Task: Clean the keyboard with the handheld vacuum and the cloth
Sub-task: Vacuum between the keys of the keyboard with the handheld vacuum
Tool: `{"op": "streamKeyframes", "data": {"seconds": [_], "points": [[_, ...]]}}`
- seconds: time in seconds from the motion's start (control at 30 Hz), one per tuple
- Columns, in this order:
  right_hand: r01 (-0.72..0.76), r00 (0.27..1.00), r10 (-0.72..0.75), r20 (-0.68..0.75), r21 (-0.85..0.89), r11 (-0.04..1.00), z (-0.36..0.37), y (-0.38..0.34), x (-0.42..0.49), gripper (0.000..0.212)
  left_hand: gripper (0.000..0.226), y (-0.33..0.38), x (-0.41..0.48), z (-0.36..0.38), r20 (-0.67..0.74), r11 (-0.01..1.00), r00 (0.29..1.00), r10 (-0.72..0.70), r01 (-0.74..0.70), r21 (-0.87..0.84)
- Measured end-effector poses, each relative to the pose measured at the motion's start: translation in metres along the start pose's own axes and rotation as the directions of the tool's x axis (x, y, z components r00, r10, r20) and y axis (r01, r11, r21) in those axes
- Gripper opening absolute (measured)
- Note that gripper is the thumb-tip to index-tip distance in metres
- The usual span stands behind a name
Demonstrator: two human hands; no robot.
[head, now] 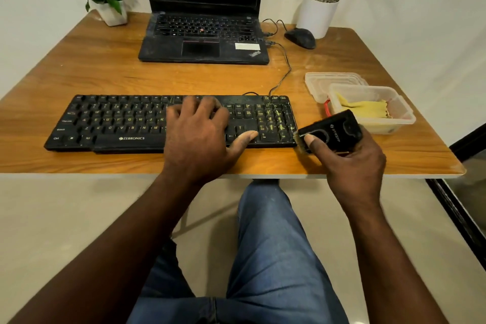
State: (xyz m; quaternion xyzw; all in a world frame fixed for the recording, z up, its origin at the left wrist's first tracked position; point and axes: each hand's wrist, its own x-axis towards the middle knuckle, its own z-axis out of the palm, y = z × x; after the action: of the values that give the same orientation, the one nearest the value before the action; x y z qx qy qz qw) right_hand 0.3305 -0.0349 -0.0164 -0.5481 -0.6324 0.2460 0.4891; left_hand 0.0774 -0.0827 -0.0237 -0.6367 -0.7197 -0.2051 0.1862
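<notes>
1. black, and dusted with yellowish grit around the number keys, the keyboard (118,123) is lying on the wooden surface (105,76), its long axis running left to right along the near edge.
2. the left hand (200,134) is resting flat on the keys right of centre, fingers spread and straight, holding nothing, seemingly steadying the board.
3. the right hand (349,166) is wrapping its fingers and thumb round the handheld vacuum (339,129), whose brush end is pointing left and sitting just beside the keyboard's near right corner. this hand is the nearer one to the gritty number pad, so the coming sweep is likely heading leftward.
4. the cloth (363,108), yellow and folded, is lying inside a clear plastic tub (405,116) just behind the vacuum, untouched.
5. another clear piece (323,81) is sitting behind the tub; it is probably the lid, though the view is leaving that unsure.
</notes>
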Motion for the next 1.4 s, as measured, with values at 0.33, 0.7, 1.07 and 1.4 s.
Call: {"op": "streamKeyframes", "data": {"seconds": [0.33, 0.7, 1.07, 1.4], "points": [[-0.018, 1.000, 0.017, -0.013, -0.055, 0.998, 0.011, -0.003, 0.013, 0.038, 0.066, 0.014, 0.006, 0.013, 0.080, 0.980, 0.979, 0.187, -0.180, -0.088], [0.052, 0.995, -0.023, 0.098, -0.301, 0.952, 0.050, -0.028, 0.082, 0.053, 0.060, 0.009, 0.008, 0.016, 0.053, 0.971, 0.980, 0.194, -0.184, -0.151], [0.035, 0.989, 0.026, 0.145, -0.402, 0.915, 0.070, -0.041, 0.121, 0.058, 0.058, 0.009, 0.007, 0.017, 0.024, 0.973, 0.982, 0.185, -0.179, -0.146], [-0.156, 0.932, 0.252, 0.262, -0.336, 0.929, 0.001, -0.039, 0.060, 0.044, 0.057, 0.009, 0.007, 0.019, -0.010, 0.973, 0.984, 0.178, -0.178, -0.146]]}}
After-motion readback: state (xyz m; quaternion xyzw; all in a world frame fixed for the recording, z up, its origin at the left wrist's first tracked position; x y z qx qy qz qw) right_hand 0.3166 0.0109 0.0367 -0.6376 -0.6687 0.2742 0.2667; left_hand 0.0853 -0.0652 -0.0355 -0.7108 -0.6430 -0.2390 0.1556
